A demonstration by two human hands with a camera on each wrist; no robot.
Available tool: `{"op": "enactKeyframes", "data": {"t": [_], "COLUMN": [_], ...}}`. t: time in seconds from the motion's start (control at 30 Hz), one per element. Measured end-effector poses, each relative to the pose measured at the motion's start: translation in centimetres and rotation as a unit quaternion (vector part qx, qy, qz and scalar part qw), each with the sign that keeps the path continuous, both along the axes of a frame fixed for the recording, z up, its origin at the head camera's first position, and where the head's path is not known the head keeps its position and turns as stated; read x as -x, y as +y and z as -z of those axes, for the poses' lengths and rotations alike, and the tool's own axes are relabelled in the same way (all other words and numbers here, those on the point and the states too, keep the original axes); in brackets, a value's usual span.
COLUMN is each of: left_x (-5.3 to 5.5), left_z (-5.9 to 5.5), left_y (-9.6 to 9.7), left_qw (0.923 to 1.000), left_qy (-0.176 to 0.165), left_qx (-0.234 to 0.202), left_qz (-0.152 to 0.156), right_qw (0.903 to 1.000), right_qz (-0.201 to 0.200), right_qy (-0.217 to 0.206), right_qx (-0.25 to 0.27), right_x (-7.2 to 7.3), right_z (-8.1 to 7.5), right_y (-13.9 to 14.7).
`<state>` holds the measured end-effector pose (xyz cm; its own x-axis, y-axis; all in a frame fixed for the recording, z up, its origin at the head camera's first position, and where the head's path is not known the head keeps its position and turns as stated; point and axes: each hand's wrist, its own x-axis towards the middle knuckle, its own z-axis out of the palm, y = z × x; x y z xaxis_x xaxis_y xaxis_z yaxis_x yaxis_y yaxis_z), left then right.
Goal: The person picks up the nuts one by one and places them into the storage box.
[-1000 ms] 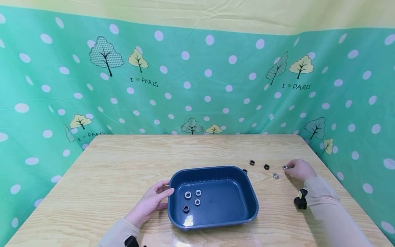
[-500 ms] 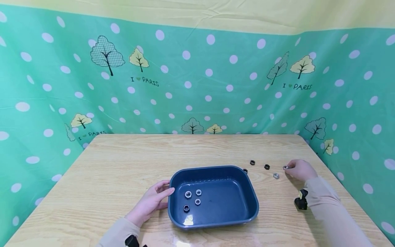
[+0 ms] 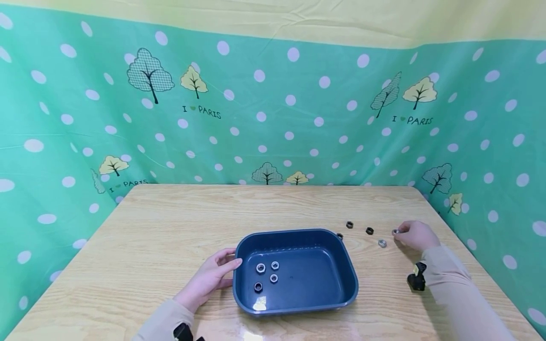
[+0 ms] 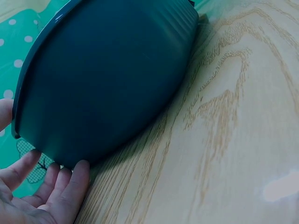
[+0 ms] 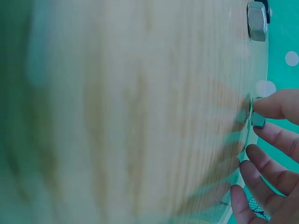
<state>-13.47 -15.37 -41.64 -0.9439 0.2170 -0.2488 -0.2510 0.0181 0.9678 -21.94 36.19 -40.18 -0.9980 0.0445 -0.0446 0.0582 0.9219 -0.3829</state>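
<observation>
At the left end of a dark blue plastic tray (image 3: pixel 307 279), my left hand (image 3: pixel 206 280) grips the wall, its thumb over the rim and its fingers against the outside. The left wrist view shows these fingertips touching the tray's outer wall (image 4: pixel 107 79). Far to the right, my right hand (image 3: pixel 418 236) pinches a silver hex nut (image 3: pixel 395 232) between thumb and index finger, at the tabletop. The other fingers are spread in the right wrist view, where the pinched nut (image 5: pixel 258 119) is partly covered. Several nuts, silver and one dark (image 3: pixel 258 287), lie in the tray's left half.
On the wooden table (image 3: pixel 192 213), another silver nut (image 3: pixel 382 243) lies just left of my right hand. Black nuts (image 3: pixel 369 231) lie farther left, one partly hidden behind the tray's back right corner. A green dotted curtain (image 3: pixel 239 104) surrounds the table's back and sides.
</observation>
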Motion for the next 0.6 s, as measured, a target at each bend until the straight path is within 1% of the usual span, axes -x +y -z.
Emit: {"op": "enactKeyframes", "data": {"t": [0.27, 0.47, 0.6], "left_x": [-0.06, 0.03, -0.03], "left_z": [-0.01, 0.21, 0.21], "left_y": [-0.02, -0.09, -0.14], "left_qw": [1.0, 1.0, 1.0], "left_qy": [0.001, 0.001, 0.003], "left_qx": [0.006, 0.004, 0.002], "left_qz": [0.0, 0.001, 0.004], "right_qw": [0.9998, 0.9996, 0.9996], "right_qz": [0.016, 0.015, 0.016], "right_qy": [0.009, 0.022, 0.022], "right_qx": [0.007, 0.005, 0.006], "right_x": [-0.34, -0.44, -0.47], "right_z": [-0.1, -0.53, -0.79], "right_y": [-0.23, -0.34, -0.31]}}
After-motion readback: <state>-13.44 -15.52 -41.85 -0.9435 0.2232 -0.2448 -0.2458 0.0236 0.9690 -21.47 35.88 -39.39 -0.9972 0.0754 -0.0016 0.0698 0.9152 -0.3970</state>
